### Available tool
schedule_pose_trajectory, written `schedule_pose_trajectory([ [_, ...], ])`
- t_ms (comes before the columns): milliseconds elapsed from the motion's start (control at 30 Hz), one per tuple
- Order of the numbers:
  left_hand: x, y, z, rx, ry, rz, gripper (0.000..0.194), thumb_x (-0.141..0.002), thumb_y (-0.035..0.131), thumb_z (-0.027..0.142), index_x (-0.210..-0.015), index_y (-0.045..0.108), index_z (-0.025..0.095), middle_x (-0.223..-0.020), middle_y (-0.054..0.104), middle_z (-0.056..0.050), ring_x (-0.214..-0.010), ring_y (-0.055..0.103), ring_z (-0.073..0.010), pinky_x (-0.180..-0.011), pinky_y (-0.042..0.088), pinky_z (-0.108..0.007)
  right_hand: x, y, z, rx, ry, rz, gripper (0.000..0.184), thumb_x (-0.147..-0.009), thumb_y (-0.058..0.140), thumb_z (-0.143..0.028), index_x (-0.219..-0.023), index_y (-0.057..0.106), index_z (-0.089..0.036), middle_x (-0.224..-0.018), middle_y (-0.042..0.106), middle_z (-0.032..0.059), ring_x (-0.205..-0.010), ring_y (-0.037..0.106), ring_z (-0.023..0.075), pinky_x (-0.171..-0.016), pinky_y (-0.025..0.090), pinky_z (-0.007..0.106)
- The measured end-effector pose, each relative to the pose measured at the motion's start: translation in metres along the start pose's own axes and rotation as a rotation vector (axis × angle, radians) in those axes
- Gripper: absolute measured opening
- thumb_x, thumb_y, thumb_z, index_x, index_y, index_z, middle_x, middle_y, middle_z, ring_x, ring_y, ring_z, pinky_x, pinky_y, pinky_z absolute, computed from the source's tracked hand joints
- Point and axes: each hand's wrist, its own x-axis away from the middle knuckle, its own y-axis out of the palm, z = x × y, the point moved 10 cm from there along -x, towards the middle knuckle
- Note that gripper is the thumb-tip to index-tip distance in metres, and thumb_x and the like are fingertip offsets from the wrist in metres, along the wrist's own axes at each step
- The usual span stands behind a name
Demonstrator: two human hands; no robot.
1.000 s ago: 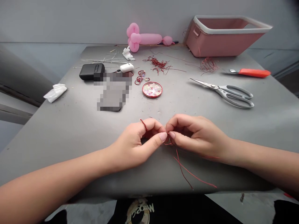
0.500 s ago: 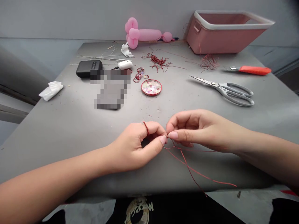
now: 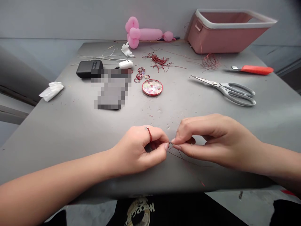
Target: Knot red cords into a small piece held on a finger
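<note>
Thin dark red cord [image 3: 175, 154] runs between my fingertips near the table's front edge, its loose ends trailing down to the right. My left hand [image 3: 143, 150] pinches it between thumb and index finger; a red cord ring [image 3: 150, 134] circles that index finger. Close beside it, my right hand [image 3: 209, 138] grips the same cord between thumb and index finger, a small gap from the left fingertips. A small loop shows in the gap, though its exact shape is too fine to make out. Ahead of the hands lies a round dish of beads [image 3: 152, 87].
Grey scissors [image 3: 223, 89] and an orange-handled cutter [image 3: 255, 70] lie to the right. Behind are red cord scraps [image 3: 160, 61], a pink box [image 3: 218, 39] and a pink balloon [image 3: 150, 34]. On the left sit a black case [image 3: 89, 69], a white earphone case [image 3: 126, 64] and crumpled tissue [image 3: 51, 91].
My right hand has shifted slightly right and down and turned, its thumb and index finger now closed on the cord. The trailing cord ends have swung. My left hand has dipped a little.
</note>
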Motion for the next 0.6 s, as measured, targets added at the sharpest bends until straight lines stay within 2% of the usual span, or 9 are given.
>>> schedule_pose_trajectory([
  [133,-0.001,-0.001,-0.006,0.025,-0.037,0.025,0.013,-0.086,0.052,0.019,-0.077,0.061,0.016,-0.066,0.06,0.001,-0.061,0.053,-0.0092,-0.059,0.044,-0.02,0.007,-0.001,-0.029,0.28,-0.303,0.089,0.014,-0.087,0.058,-0.009,-0.08,0.065,-0.018,-0.07,0.065,0.0041,-0.065,0.056,0.0127,-0.061,0.048,0.027],
  [233,-0.002,-0.001,-0.009,0.053,-0.045,0.025,0.014,-0.087,0.051,0.021,-0.078,0.061,0.016,-0.067,0.06,0.001,-0.062,0.053,-0.0096,-0.06,0.044,-0.02,0.016,0.002,-0.046,0.48,-0.471,0.164,0.016,-0.086,0.058,-0.004,-0.079,0.063,-0.018,-0.069,0.064,0.006,-0.065,0.053,0.0154,-0.059,0.046,0.031],
  [333,-0.002,0.0,-0.01,0.089,-0.043,0.015,0.015,-0.089,0.05,0.022,-0.078,0.06,0.016,-0.065,0.058,0.002,-0.061,0.052,-0.0095,-0.059,0.043,-0.021,0.022,0.003,-0.054,0.582,-0.557,0.226,0.012,-0.083,0.062,-0.003,-0.084,0.062,-0.016,-0.069,0.065,0.0068,-0.065,0.052,0.017,-0.056,0.043,0.033],
  [433,-0.002,0.001,-0.013,0.115,-0.055,0.007,0.016,-0.089,0.05,0.023,-0.079,0.06,0.016,-0.064,0.056,0.002,-0.06,0.05,-0.0096,-0.056,0.042,-0.021,0.024,0.005,-0.058,0.662,-0.601,0.236,0.011,-0.082,0.064,-0.004,-0.083,0.063,-0.015,-0.065,0.063,0.0058,-0.062,0.051,0.0168,-0.053,0.041,0.034],
  [600,-0.004,-0.001,-0.013,0.099,-0.046,0.022,0.017,-0.09,0.048,0.023,-0.081,0.06,0.016,-0.068,0.058,0.001,-0.063,0.053,-0.0102,-0.059,0.043,-0.022,0.025,0.011,-0.061,0.752,-0.653,0.237,0.018,-0.087,0.057,-0.004,-0.077,0.063,-0.018,-0.065,0.065,0.0051,-0.064,0.055,0.0176,-0.058,0.044,0.036],
])
